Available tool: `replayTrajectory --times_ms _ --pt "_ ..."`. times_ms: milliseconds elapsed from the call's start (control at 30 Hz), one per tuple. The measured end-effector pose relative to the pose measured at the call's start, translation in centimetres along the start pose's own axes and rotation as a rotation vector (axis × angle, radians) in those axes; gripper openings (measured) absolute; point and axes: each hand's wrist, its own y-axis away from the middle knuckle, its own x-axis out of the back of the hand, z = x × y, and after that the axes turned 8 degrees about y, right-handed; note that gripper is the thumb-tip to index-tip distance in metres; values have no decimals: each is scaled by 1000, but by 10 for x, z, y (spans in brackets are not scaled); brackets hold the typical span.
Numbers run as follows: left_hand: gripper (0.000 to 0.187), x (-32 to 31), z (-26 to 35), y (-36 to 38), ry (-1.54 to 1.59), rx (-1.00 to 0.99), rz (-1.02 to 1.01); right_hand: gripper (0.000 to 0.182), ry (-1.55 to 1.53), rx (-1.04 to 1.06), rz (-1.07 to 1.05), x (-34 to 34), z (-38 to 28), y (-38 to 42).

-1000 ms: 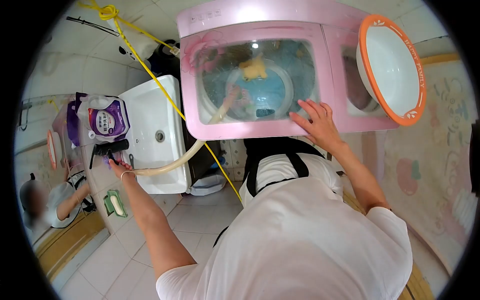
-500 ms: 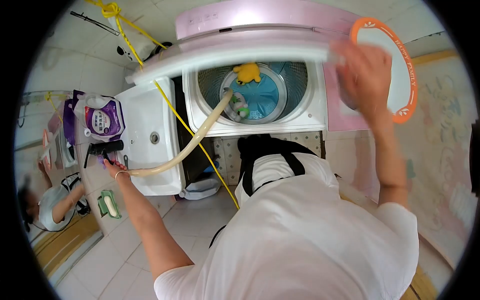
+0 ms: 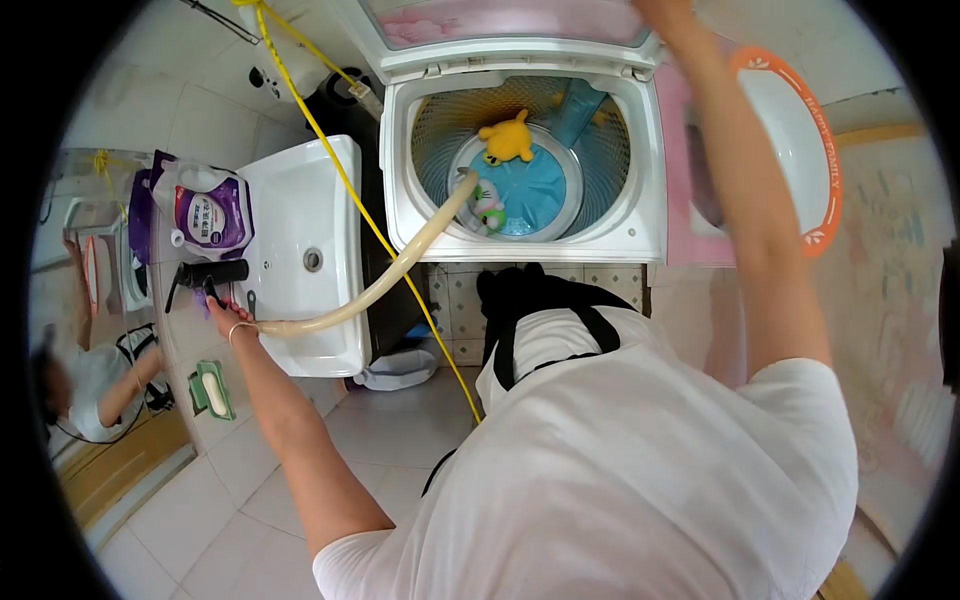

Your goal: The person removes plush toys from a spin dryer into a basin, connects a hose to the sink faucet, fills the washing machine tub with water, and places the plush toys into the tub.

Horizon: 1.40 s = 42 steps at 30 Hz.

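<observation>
My left hand (image 3: 230, 317) is closed around the end of a cream hose (image 3: 385, 282), beside the black faucet (image 3: 213, 272); its fingertips are partly hidden. Across the white sink (image 3: 352, 215), the hose runs into the open tub (image 3: 430, 135) of a washing machine. A yellow plush toy (image 3: 510, 138) and a white and green plush toy (image 3: 489, 208) lie at the tub's blue bottom, close to the hose's far end. My right hand (image 3: 664, 12), partly cut off at the top edge, grips the raised lid (image 3: 510, 25) at its right corner.
A purple and white detergent jug (image 3: 212, 215) stands left of the sink. Below it is a green soap dish (image 3: 211, 390). A yellow rope (image 3: 350, 190) crosses in front of the sink. An orange-rimmed oval basin (image 3: 825, 190) rests at the machine's right. A mirror hangs far left.
My right hand has swung the lid up and back, moving toward the top of the view. The tub shows more fully. My left hand stays at the hose end.
</observation>
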Motion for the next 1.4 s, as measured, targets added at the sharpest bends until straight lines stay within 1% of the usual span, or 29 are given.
replayTrajectory --times_ms 33,100,133,167,200,233,300,333,400,433,500,533,600,633,700,733,767,833,867,900,967,1000,1033,1100,1167,1233,1267,1333,1400 --pt "44 0 0 0 3 1 10 65 -101 -27 14 -5 -20 29" --pt "44 0 1 -1 3 8 -1 39 -540 -298 -388 31 -95 104" --pt "44 0 1 -1 10 17 0 46 -750 -358 -726 24 -121 144" --pt "44 0 1 -1 11 12 7 43 -797 -448 -852 20 -154 187" --pt "44 0 0 -2 0 16 18 48 -920 -596 -1125 12 -180 227" --pt "45 0 0 -2 -11 22 29 57 -1101 -1033 -1444 18 -198 241" --pt "45 -1 3 2 -7 30 12 61 -1217 -1516 -1518 6 -235 288" --pt "45 0 2 3 -16 29 27 61 -1220 -1520 -1517 5 -243 291" --pt "45 -2 2 0 -29 31 38 61 -1341 -1999 -1481 3 -252 295" --pt "46 -1 2 -2 -8 28 23 61 -1335 -2005 -1484 3 -253 297" --pt "46 1 -2 -3 10 32 17 59 -1677 -2064 -1287 5 -254 301" --pt "46 2 -3 -4 10 20 14 59 -1671 -2067 -1301 6 -250 303" --pt "46 3 -1 -4 13 17 8 59 -1931 -2021 -1296 7 -235 305" --pt "46 2 -1 -5 13 16 9 59 -1934 -2020 -1296 10 -225 301" --pt "46 3 -1 -5 20 32 12 59 -1883 -1823 -1452 29 -199 293" --pt "46 2 -1 -5 21 33 10 58 -1773 -1726 -1564 48 -184 272" --pt "46 2 -1 -7 20 30 23 58 -1767 -1731 -1563 64 -171 264" --pt "46 1 -2 -6 21 34 30 56 -1583 -1143 -1755 84 -147 258" --pt "47 1 -1 -4 7 24 33 53 -1489 -920 -1729 85 -144 274" --pt "47 0 -1 -2 -7 13 34 53 -1482 -925 -1727 87 -143 284" --pt "47 -1 -2 -3 -6 4 43 45 -1252 -586 -1584 96 -141 299" --pt "47 0 -2 -4 -19 0 37 42 -1113 -596 -1658 106 -142 283" --pt "48 1 -2 -6 -31 -5 32 42 -1110 -600 -1656 111 -146 281" --pt "47 1 -1 -5 -33 10 29 40 -1172 -494 -1427 124 -152 279" --pt "46 -1 0 1 -20 4 22 42 -1068 -444 -1451 135 -158 266" --pt "46 3 -3 -6 -16 5 18 45 -726 -243 -1345 142 -161 260" --pt "45 5 -4 -11 -13 5 14 45 -723 -245 -1348 145 -165 262" --pt "45 6 -5 -14 -12 10 20 46 -555 -208 -1048 147 -170 269" --pt "45 7 -5 -16 -10 12 29 46 -661 -217 -1028 144 -171 273"
